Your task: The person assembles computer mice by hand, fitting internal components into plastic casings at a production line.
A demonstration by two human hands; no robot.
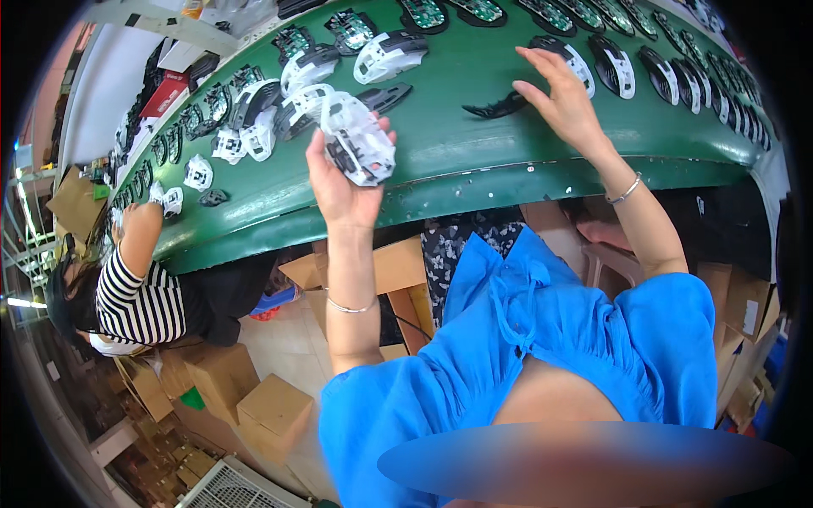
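Your left hand [343, 182] is up off the green surface [474, 127], fingers clamped round a white mouse shell [360, 140]; the shell sits above and a bit right of your palm, long axis running from upper left to lower right, underside w/ dark parts facing the camera. It's held over the near edge of the surface, not resting on it. Your right hand [563, 97] is out further, palm down, fingers spread apart and holding nothing. The black part [500, 107] lies flat on the green just left of those fingers, thumb side, near but can't tell if touching; its long axis runs roughly left-right, thin end pointing left. So the right hand is much the nearer one to that black part; the left hand is well apart from it and already full. Just beyond your right fingertips sits a black-and-white shell [563, 55], one of a row that curves off to the right along the far side. Left forearm rises near vertical from the lower edge, wrist w/ a thin bangle; right forearm reaches up and leftward, wrist bent slightly, bracelet on it too. More white shells [389, 55] are clustered beyond your left hand. A co-worker in a striped top [140, 296] works at the left end, hand on the surface, well apart from yours.
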